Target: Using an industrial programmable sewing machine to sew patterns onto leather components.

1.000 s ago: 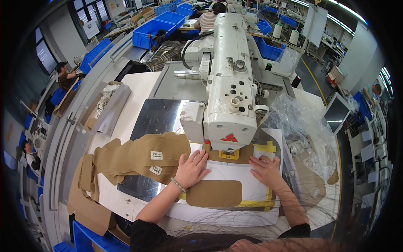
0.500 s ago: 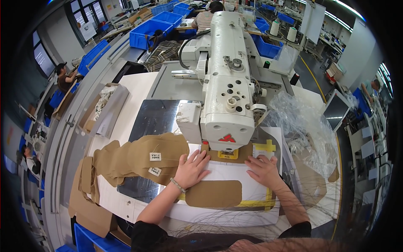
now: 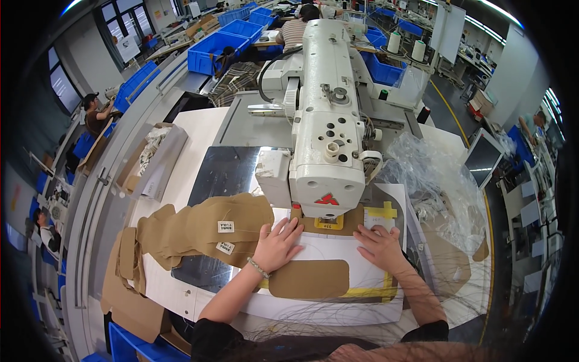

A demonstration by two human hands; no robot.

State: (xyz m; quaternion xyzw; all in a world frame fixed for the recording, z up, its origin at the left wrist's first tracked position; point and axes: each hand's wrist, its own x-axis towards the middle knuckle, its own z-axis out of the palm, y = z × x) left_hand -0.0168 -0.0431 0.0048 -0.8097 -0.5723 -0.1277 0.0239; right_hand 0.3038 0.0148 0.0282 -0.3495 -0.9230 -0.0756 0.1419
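A white industrial sewing machine (image 3: 325, 127) has its yellow presser frame (image 3: 329, 223) down on a tan piece (image 3: 356, 219). My left hand (image 3: 275, 245) lies with fingers spread on the white template sheet (image 3: 325, 246), fingertips at that piece's left end. My right hand (image 3: 383, 252) rests open at the piece's right side, beside yellow tape (image 3: 386, 213). A rounded tan rectangle (image 3: 308, 279) lies on the sheet between my forearms. Overlapping tan pieces with white labels (image 3: 199, 229) are heaped just left of my left hand.
A long box (image 3: 160, 163) and folded cardboard (image 3: 132, 304) are at the left. Clear plastic (image 3: 431, 178), a screen (image 3: 482, 160) and thread cones (image 3: 418, 50) stand right. Blue bins (image 3: 217, 51) are behind. Co-workers sit at the back (image 3: 292, 33), left (image 3: 96, 117) and right (image 3: 531, 127).
The whole view has shifted slightly. Both my hands stay in about the same places, with the tan pieces where they were.
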